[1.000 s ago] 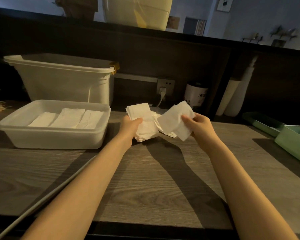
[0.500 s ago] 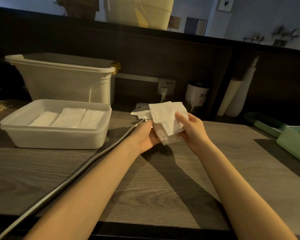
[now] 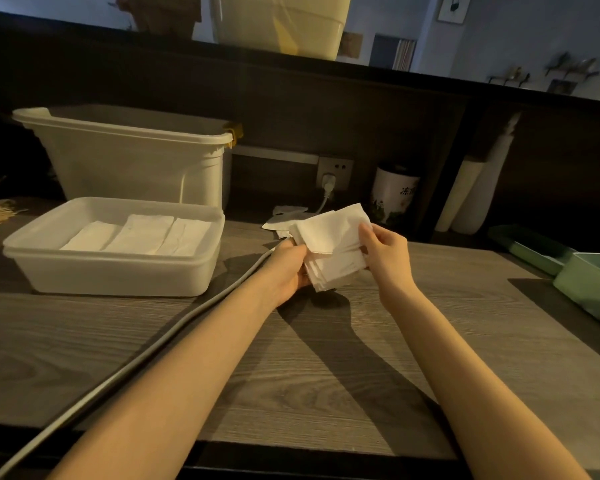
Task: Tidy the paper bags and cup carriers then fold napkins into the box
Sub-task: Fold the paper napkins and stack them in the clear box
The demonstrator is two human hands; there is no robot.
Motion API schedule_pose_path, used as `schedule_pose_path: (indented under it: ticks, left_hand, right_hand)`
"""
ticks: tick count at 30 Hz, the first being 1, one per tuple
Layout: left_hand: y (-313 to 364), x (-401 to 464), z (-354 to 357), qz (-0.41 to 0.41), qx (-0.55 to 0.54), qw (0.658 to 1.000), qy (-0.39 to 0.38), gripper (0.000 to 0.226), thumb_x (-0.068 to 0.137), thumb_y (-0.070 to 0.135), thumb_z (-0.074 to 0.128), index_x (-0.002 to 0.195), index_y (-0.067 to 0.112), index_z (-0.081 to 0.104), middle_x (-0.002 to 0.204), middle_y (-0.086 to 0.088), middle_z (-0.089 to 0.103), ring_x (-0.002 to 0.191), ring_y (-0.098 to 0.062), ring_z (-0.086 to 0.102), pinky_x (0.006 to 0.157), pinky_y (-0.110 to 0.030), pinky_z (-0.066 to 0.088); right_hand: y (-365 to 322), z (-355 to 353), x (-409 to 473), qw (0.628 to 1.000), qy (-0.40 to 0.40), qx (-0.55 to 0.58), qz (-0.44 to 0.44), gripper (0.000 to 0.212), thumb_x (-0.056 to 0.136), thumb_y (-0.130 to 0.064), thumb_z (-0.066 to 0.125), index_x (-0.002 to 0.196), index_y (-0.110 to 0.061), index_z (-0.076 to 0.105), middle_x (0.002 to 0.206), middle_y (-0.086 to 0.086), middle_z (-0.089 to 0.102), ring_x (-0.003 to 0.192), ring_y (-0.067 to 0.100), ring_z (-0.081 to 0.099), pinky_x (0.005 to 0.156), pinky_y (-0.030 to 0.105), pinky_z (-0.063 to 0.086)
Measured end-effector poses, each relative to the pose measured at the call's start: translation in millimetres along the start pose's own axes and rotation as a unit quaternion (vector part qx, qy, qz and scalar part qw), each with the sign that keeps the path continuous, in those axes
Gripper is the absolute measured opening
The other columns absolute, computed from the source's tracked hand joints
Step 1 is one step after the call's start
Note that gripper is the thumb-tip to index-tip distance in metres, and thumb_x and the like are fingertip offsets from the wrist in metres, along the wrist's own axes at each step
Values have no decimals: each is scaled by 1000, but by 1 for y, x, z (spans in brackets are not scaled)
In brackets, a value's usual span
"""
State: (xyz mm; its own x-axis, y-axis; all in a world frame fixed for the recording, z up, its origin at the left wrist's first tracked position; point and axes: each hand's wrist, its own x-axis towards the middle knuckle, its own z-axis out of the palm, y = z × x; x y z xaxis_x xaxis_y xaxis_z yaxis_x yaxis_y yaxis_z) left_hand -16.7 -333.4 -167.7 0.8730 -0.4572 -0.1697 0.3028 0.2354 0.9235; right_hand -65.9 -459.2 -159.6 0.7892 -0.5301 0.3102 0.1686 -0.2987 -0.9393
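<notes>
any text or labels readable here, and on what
"冻" plus a second character cut off by the curve: on the white canister by the back wall.
Framed picture on the far wall: a dark mark, too small to read.
Nothing readable on the napkins, box or bin.

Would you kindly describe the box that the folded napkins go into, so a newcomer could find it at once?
Start at the wooden counter and look to its left side. In front of the tall white bin sits the shallow white box. Unlike the bin, it is low and holds three folded napkins side by side.
</notes>
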Motion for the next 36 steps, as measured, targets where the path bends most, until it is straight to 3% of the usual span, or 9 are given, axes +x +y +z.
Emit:
schedule_pose_path:
  ticks: [5,7,10,17,23,26,29,31,36]
  left_hand:
    - [3,5,-10,-16,58,997,48,33,96,17,48,128,10,50,113,-11,63,100,-26,62,72,-35,54]
    - [5,4,-12,-27,74,995,54,34,95,20,49,129,11,49,116,-12,62,101,-26,63,71,-35,54]
    - [7,5,-12,-42,91,993,55,36,95,23,50,130,12,47,117,-12,61,103,-28,61,79,-39,54]
    - [3,4,-7,-50,157,986,22,29,96,27,46,123,17,52,111,-10,64,104,-27,60,92,-44,49]
    - [5,-2,-1,-59,136,989,-18,26,95,46,42,108,27,52,104,-6,63,96,-24,63,78,-35,52]
    - [2,-4,-1,-37,194,980,-14,39,92,35,53,128,19,45,111,-6,61,100,-22,60,86,-37,51]
    - [0,-4,1,-6,183,983,25,45,93,24,53,135,15,39,118,-8,57,97,-20,56,76,-33,50]
    - [-1,-3,2,2,147,988,47,45,94,25,52,136,17,37,115,-7,57,93,-18,55,69,-30,48]
    - [-7,-3,9,24,116,991,58,46,94,33,50,135,18,35,95,1,52,86,-15,53,71,-30,46]
  right_hand:
    - [-6,-14,7,997,14,76,10,18,97,-22,48,101,-14,64,93,0,63,97,18,62,83,29,54]
    - [-8,-19,7,991,-9,129,37,16,97,-22,48,96,-17,64,93,2,64,93,18,63,76,27,56]
    - [-10,-21,7,981,-67,170,60,22,97,-22,48,114,-13,59,99,5,63,85,14,63,63,21,55]
    - [-7,-12,0,994,-107,-19,1,40,96,-24,49,135,-20,40,109,-2,55,83,8,62,52,16,52]
    - [-2,-8,1,990,-71,-118,-28,41,96,-22,50,135,-19,36,123,8,51,95,19,59,46,17,52]
    - [-1,-4,-1,990,-49,-124,-49,44,96,-24,49,137,-18,33,122,5,52,103,19,57,62,22,53]
    - [-1,0,-2,995,-22,-90,-36,53,98,-29,45,144,-15,24,133,4,46,117,16,49,92,29,45]
    - [1,2,-3,996,-56,-58,34,58,100,-36,39,148,-14,17,147,8,35,130,24,40,103,34,36]
    - [4,13,-11,980,-147,-70,111,62,99,-49,26,151,-18,12,145,12,36,117,24,49,93,31,42]
